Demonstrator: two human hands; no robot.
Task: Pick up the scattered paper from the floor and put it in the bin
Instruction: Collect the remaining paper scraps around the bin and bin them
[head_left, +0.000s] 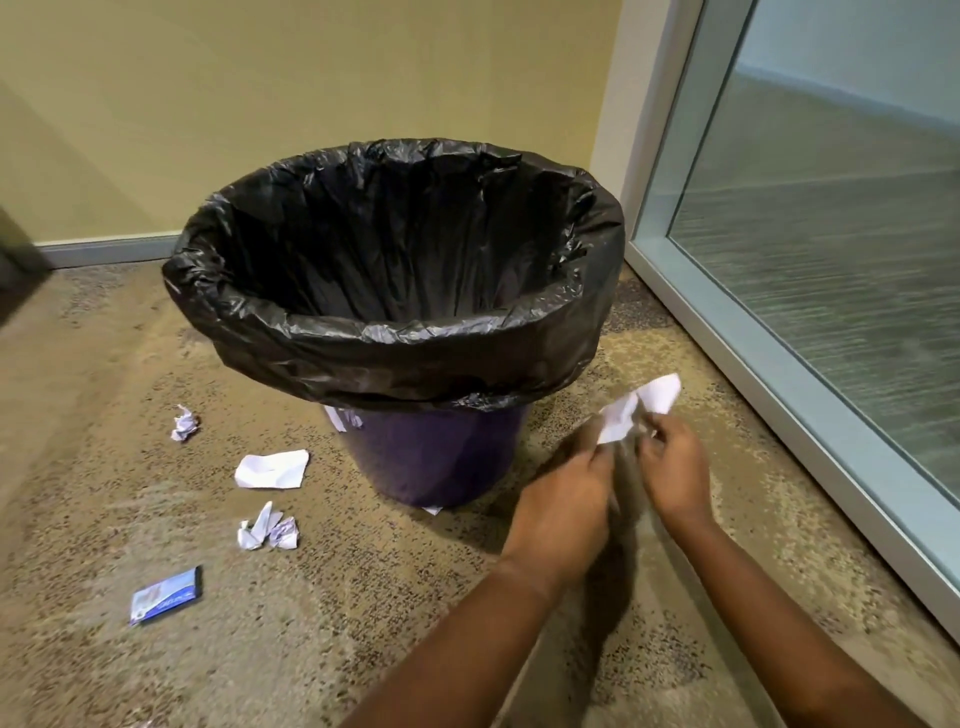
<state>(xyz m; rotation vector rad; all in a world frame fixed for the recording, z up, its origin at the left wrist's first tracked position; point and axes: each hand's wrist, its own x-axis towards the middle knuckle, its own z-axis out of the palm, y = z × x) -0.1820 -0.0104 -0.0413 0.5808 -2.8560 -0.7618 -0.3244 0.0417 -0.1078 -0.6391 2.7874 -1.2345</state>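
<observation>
We pinched white paper (636, 408) with both left hand (563, 499) and right hand (675, 462) beside bin (395, 332); loose hold could've dropped it short.

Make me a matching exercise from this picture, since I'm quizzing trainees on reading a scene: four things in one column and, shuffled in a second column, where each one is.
Things:
1. white paper
2. blue wrapper
3. bin liner
4. flat folded paper

Places:
A. draped over the rim of the purple bin
B. on the carpet nearest the camera, far left
C. held between the left hand and the right hand, right of the bin
D. on the carpet just left of the bin's base

Pairs: 1-C, 2-B, 3-A, 4-D
</observation>
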